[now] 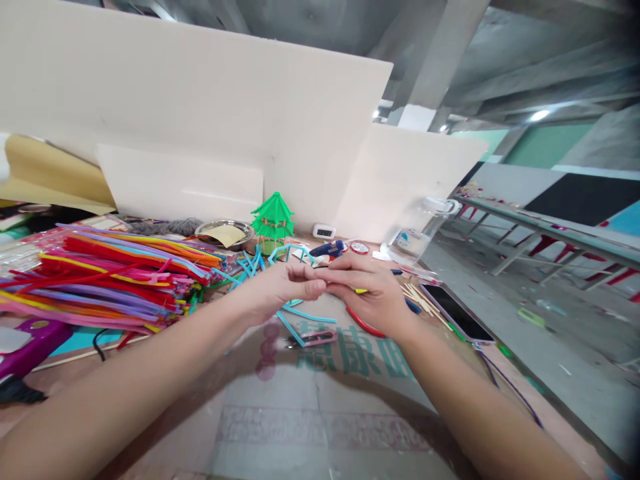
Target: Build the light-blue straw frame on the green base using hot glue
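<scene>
My left hand and my right hand meet above the middle of the table, thumbs and fingers pinched together. Whatever lies between the fingertips is too small or hidden to make out. Just behind the left fingers, a bent light blue pipe cleaner forms an angular outline; I cannot tell whether the hand touches it. Below the hands lie loose blue pipe cleaner pieces and a pair of pink-handled thread snips. A curved red handle shows partly under my right hand.
Bundled colourful pipe cleaners cover the left side, near a purple tool. Behind stand a green tiered model, a metal dish, a small white clock and a clear jug. A phone lies at the right edge.
</scene>
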